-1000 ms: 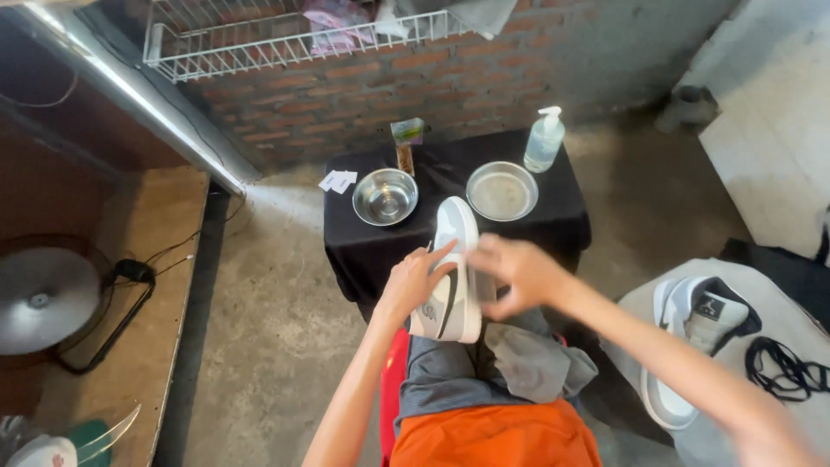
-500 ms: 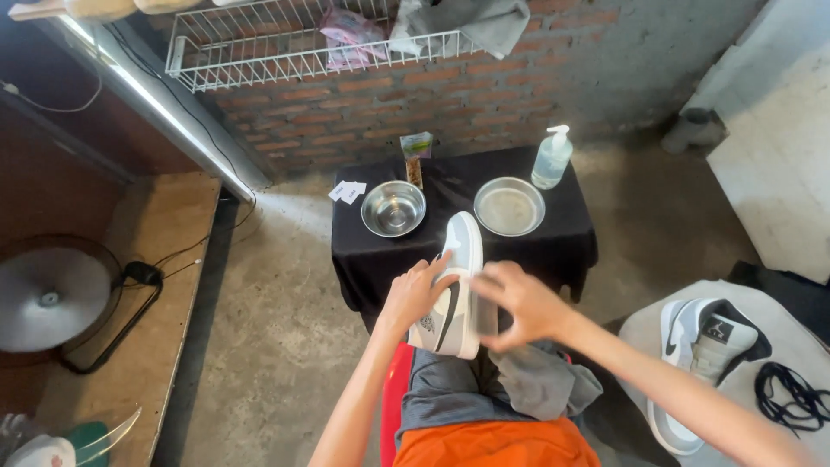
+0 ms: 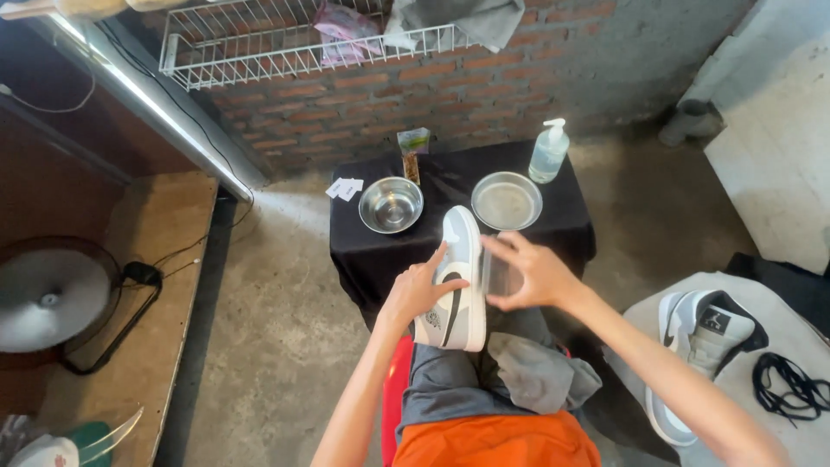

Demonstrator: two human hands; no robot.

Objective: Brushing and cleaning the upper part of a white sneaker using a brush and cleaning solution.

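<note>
My left hand (image 3: 421, 288) grips the side of a white and grey high-top sneaker (image 3: 456, 259) that stands on my knee, toe pointing away from me. My right hand (image 3: 529, 270) holds a small grey block, likely a brush or sponge (image 3: 496, 273), against the sneaker's right side. A grey cloth (image 3: 536, 372) lies over my lap below the shoe.
A small table with a black cover (image 3: 571, 227) stands ahead, bearing two steel bowls (image 3: 391, 205) (image 3: 507, 201), a pump bottle (image 3: 548, 152) and a small packet (image 3: 412, 143). The matching sneaker (image 3: 692, 346) and black laces (image 3: 791, 385) lie at right. A fan (image 3: 52, 298) sits at left.
My right hand has slid forward along the sneaker's right side, from near the heel toward the middle. My left hand keeps its hold.
</note>
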